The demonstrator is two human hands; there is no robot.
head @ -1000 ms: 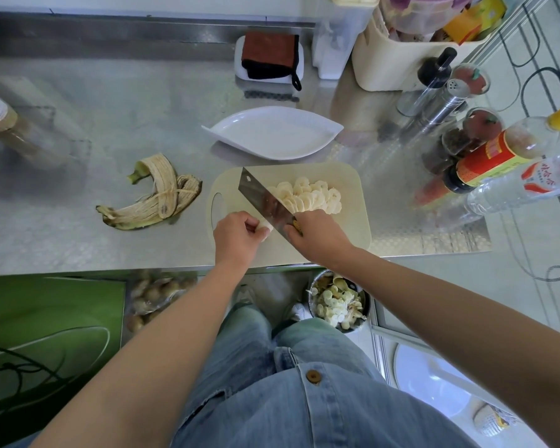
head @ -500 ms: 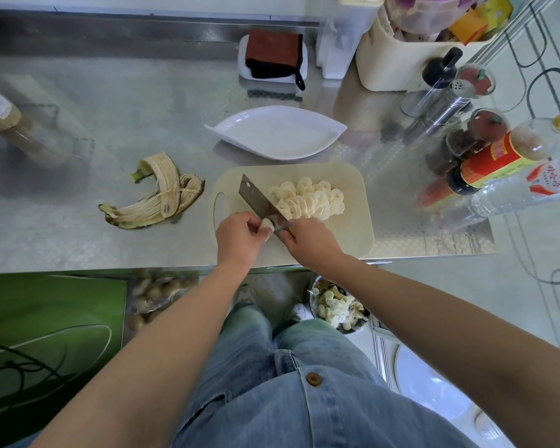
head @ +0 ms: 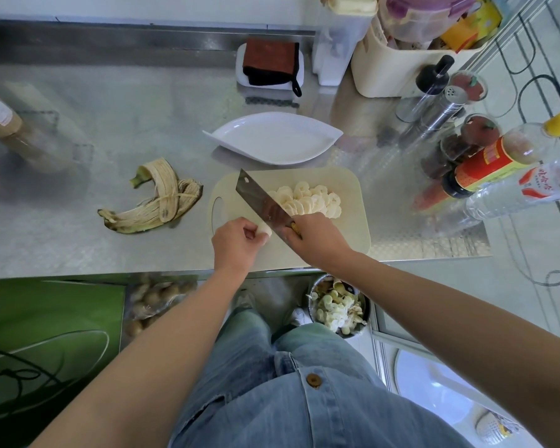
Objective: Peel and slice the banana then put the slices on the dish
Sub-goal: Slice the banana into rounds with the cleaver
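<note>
Two hands are working at the near edge of the pale plastic cutting board (head: 346, 189). The left hand (head: 236, 244) is pinching the last short stub of peeled banana (head: 265, 229) between thumb and fingertips. The right hand (head: 317, 240) is gripping the handle of the steel cleaver (head: 262, 202). Half a second ago the blade was sitting low against the stub; now it is lifting, tilted, so slicing is probably nearing its end. Beyond the blade, the heap of pale round banana slices (head: 307, 198) is lying mid-board, looking unchanged. The browned peel (head: 156, 202) is lying left of the board. Farthest, the white leaf-shaped dish (head: 272, 142) is holding no slices.
</note>
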